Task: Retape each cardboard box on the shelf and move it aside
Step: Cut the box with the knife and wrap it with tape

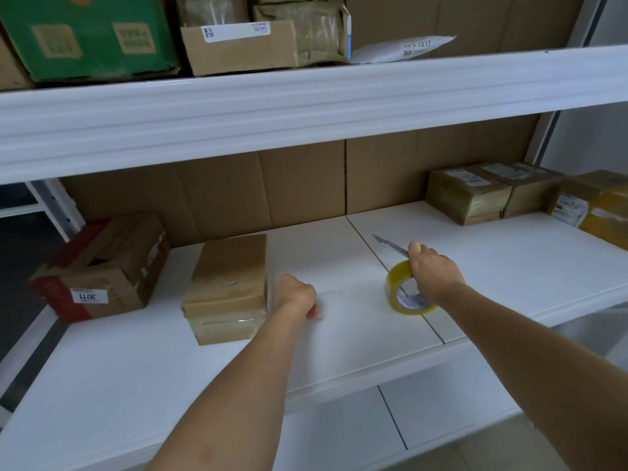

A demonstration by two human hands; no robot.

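Bright even light, soft blur, wide-angle bowing

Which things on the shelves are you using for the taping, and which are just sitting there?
For the job:
- tape roll, held in the right hand
- knife, in that same grip
- cardboard box, beside the left hand
- boxes at right, probably waiting

Just lying about:
- green box, upper shelf
- white mailer, upper shelf

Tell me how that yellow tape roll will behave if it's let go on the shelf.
The tape roll stands tilted on its edge on the smooth white shelf, held by the right hand, so it may roll or topple flat. It looks light and stiff.
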